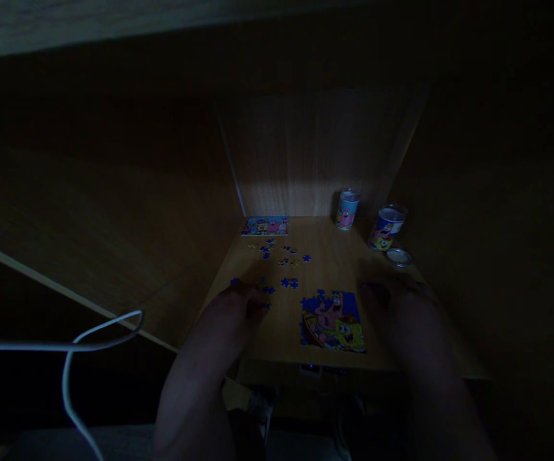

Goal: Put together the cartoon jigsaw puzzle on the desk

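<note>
A partly joined jigsaw puzzle point(332, 323) lies near the table's front edge, with a pink starfish and a yellow sponge character on blue. Its upper left edge is uneven. My left hand point(238, 314) is to its left, fingers curled, thumb and forefinger closed at a small blue puzzle piece point(267, 306). Just right of the joined part, my right hand point(401, 307) rests low over the table, its fingertips drawn together; darkness hides what they hold, if anything. Loose puzzle pieces point(289, 282) lie between the hands and farther back.
A picture card point(265, 225) lies at the back left of the table point(325, 250). Two cartoon-printed cans point(346, 210) stand at the back right, with a round lid point(398, 257) beside the nearer one. Wooden panels point(113, 211) enclose the sides. A white cable point(70, 365) hangs at left.
</note>
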The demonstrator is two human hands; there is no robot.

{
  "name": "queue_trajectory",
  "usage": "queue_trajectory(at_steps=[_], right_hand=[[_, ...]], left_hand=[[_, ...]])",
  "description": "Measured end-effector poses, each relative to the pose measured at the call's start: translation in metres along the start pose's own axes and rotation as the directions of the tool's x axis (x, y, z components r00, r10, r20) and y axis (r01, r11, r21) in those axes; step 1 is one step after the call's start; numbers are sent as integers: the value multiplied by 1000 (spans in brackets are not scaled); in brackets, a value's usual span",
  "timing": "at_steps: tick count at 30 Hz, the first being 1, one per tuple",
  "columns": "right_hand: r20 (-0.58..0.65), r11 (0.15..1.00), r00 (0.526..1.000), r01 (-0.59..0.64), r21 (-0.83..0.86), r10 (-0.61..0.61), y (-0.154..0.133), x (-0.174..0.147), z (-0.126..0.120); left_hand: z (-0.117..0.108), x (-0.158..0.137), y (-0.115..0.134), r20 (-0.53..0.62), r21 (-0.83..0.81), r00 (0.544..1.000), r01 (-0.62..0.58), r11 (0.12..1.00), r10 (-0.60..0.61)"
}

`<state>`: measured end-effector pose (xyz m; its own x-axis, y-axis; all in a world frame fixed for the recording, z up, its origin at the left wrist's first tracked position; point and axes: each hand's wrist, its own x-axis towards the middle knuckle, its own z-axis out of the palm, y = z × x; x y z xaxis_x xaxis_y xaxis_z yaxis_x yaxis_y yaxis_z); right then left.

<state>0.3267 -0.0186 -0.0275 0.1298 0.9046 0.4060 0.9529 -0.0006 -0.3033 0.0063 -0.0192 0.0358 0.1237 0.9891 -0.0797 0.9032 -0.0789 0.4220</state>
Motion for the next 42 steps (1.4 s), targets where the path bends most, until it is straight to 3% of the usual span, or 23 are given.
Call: queue_trajectory(at_steps=[11,26,37,42], right_hand=[[8,998,1000,-5,63,5,0,0,1],[49,999,998,-47,7,47,1,1,0],[72,991,997,-15,135,5,4,2,0],[11,985,998,-63,160,62,6,4,-2]], left_hand=[[1,2,2,-9,-38,1000,14,999,-14],[0,3,6,-18,0,1000,22,1000,-22],[1,5,1,-8,18,1000,20,1000,-20],[1,8,-1,-22,21,1000,-3,1000,4]])
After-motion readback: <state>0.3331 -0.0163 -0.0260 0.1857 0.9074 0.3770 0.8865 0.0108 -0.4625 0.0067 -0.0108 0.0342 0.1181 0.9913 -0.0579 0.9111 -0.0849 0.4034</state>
